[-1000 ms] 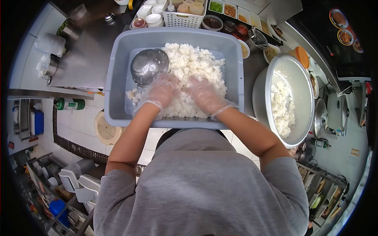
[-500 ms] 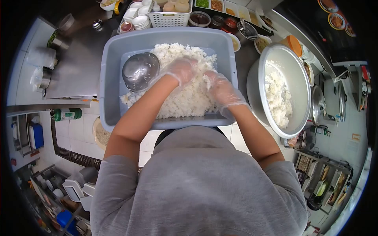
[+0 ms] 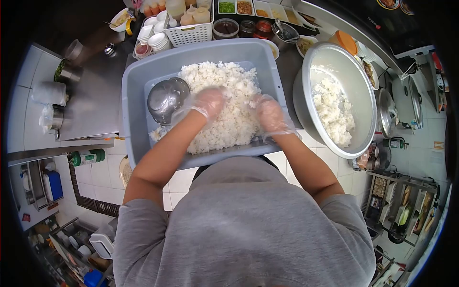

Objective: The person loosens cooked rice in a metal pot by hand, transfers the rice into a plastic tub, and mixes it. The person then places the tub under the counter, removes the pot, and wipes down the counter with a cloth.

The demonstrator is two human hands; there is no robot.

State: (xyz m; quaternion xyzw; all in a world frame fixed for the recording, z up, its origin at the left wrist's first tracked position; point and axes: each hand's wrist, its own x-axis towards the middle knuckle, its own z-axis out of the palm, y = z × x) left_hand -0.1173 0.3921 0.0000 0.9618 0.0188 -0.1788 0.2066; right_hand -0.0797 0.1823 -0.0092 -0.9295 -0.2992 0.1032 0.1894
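Loose cooked white rice [image 3: 232,126] is heaped in a large grey-blue plastic tub [image 3: 130,103]. My left hand [image 3: 210,101], in a clear plastic glove, presses into the middle of the heap; its fingertips are blurred and partly hidden. Gloved in the same way, my right hand [image 3: 270,114] is at the heap's right side, fingers curled in against some rice. A metal bowl [image 3: 167,100] lies tipped over inside the tub, left of my left hand, with a few grains stuck to it.
Right of the tub, a big metal pot [image 3: 306,103] leans toward me with more rice inside. Behind stand a white basket [image 3: 189,34] of bottles, stacked white cups [image 3: 158,40], sauce jars [image 3: 263,29] and trays of chopped toppings [image 3: 244,6]. A steel counter [image 3: 91,107] extends left.
Both hands have shifted within the rice, the left a little leftward and both lower in view. The tub and pot sit slightly differently as my head view moved.
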